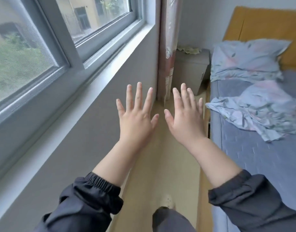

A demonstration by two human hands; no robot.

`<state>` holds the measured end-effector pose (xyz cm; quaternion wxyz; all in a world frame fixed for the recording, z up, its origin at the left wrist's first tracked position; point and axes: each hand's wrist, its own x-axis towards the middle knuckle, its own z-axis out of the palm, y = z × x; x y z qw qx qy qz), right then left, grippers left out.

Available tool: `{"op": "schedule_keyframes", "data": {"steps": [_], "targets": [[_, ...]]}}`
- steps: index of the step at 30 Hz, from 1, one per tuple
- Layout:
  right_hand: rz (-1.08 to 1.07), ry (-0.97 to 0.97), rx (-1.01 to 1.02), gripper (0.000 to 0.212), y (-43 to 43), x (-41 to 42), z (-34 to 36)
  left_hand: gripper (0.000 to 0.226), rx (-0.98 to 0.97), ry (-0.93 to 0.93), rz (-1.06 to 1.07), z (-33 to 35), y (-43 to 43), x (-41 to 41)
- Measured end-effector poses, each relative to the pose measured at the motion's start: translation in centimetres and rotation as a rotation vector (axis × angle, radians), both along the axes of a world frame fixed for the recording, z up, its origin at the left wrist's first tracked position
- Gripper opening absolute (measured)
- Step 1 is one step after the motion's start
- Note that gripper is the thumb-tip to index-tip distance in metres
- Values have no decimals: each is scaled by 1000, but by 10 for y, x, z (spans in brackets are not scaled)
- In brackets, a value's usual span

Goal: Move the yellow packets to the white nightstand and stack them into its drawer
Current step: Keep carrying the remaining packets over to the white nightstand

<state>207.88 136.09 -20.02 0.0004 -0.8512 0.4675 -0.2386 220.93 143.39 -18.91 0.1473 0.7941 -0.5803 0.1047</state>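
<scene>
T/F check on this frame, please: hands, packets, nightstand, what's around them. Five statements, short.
1. The left hand and the right hand are both empty, with fingers spread. True.
2. The yellow packets lie on the bed. False: they lie on top of the nightstand.
3. The left hand rests on the windowsill. False: it is held in the air below the sill and touches nothing.
4. The nightstand stands between the curtain and the bed. True.
5. A pillow lies at the head of the bed. True.
</scene>
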Motion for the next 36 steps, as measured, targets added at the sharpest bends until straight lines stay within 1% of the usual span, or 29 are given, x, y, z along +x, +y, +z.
{"op": "schedule_keyframes", "data": {"steps": [4,10,14,19,23,26,31,36], "targets": [[-40,-20,-4,71,-101,20,-12,74,13,-21,-41,-12,-104,22],[-112,-31,61,70,-273,31,-22,73,-46,6,-104,-17,-290,35],[-153,1,57,72,-376,30,-17,74,-41,9,-126,-15,-399,38],[-182,-12,45,68,-494,41,-17,74,-26,17,-161,-19,-515,53],[-205,-3,32,67,-592,57,-26,74,-53,36,-200,-28,-621,64],[-233,15,20,65,-678,71,-29,75,-75,16,-225,-35,-713,80],[-303,67,43,65,-816,88,-15,78,-52,-4,-278,-30,-860,98],[-365,90,80,65,-926,92,-12,75,-13,9,-325,-25,-981,101]]}}
